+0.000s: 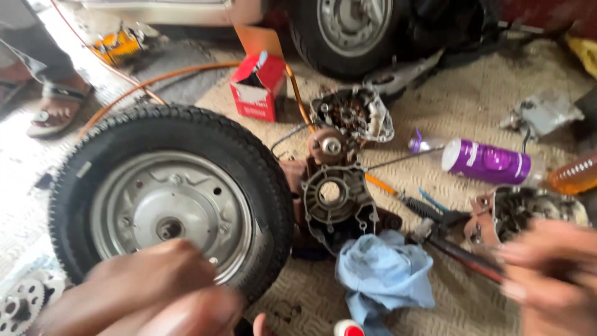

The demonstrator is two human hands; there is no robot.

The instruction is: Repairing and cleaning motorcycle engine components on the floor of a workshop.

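Note:
A small black tyre on a grey steel wheel (168,199) lies on the woven mat, joined to a brown engine casing (336,199). My left hand (149,292) is blurred at the bottom left, resting at the near edge of the wheel's tyre, and what it grips is hidden. My right hand (553,274) is blurred at the lower right, and a dark red-handled tool (463,255) runs from it toward the casing. A light blue rag (382,274) lies below the casing.
A purple spray can (488,163), an orange bottle (575,175), a red open carton (256,87), an engine cover (354,115) and pliers (429,211) lie about. A second wheel (348,31) stands behind. Another person's sandalled foot (59,106) is top left. A sprocket (22,305) sits bottom left.

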